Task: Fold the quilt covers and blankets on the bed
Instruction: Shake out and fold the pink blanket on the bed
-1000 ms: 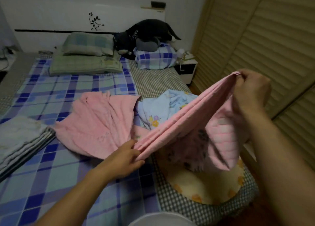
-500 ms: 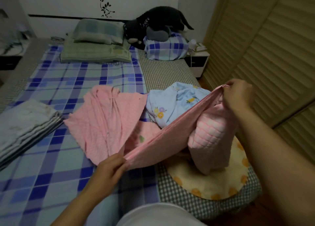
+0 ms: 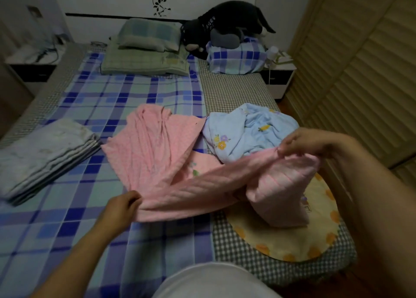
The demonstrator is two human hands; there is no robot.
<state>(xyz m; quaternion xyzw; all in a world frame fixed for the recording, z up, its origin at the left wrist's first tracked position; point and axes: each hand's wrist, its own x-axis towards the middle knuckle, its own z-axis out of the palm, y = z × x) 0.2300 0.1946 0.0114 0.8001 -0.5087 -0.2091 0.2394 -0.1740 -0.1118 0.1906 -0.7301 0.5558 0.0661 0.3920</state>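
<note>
A pink quilted blanket [image 3: 198, 192] stretches across the near part of the bed between both hands. My left hand [image 3: 121, 210] grips its left end low on the blue checked sheet [image 3: 94, 108]. My right hand [image 3: 306, 142] pinches its right end, just above the bed, with a fold hanging below. A second pink cloth [image 3: 155, 149] lies crumpled behind it. A light blue flowered cover [image 3: 245, 133] is bunched up to its right. A yellow blanket with orange dots [image 3: 292, 241] lies under the hanging fold.
A folded grey-white stack [image 3: 45, 156] sits at the bed's left edge. Pillows [image 3: 146, 50], a checked bundle [image 3: 236, 57] and a black plush toy [image 3: 222, 25] lie at the headboard. Slatted wardrobe doors [image 3: 360, 72] stand close on the right; nightstands [image 3: 279, 77] flank the bed.
My right hand has come down from shoulder height to just above the bed, lowering the pink blanket's right end. My left hand has slid a little left along the sheet.
</note>
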